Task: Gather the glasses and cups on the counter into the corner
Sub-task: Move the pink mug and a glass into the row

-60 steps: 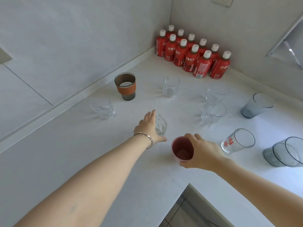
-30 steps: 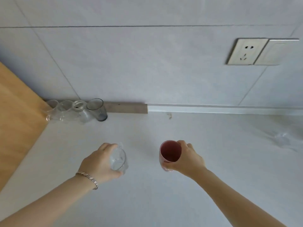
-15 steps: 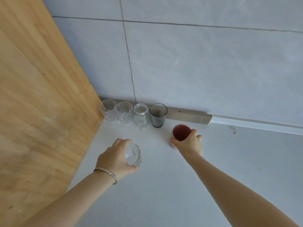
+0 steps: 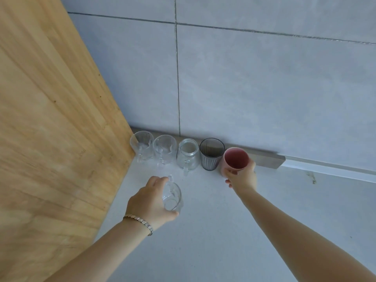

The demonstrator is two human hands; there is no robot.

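Several vessels line the wall in the corner: two clear glasses, a clear handled jar mug and a dark ribbed tumbler. My right hand grips a pink cup from its near side, right beside the dark tumbler at the end of the row. My left hand holds a small clear glass mug, in front of the row and apart from it. I cannot tell whether the mug touches the counter.
A tall wooden panel forms the left side of the corner. A grey tiled wall with a low metal strip runs behind the row. The white counter stretches to the right and toward me.
The pink cup has moved farther toward the wall and now sits beside the dark tumbler. My left hand with the clear mug has stayed in front of the row.
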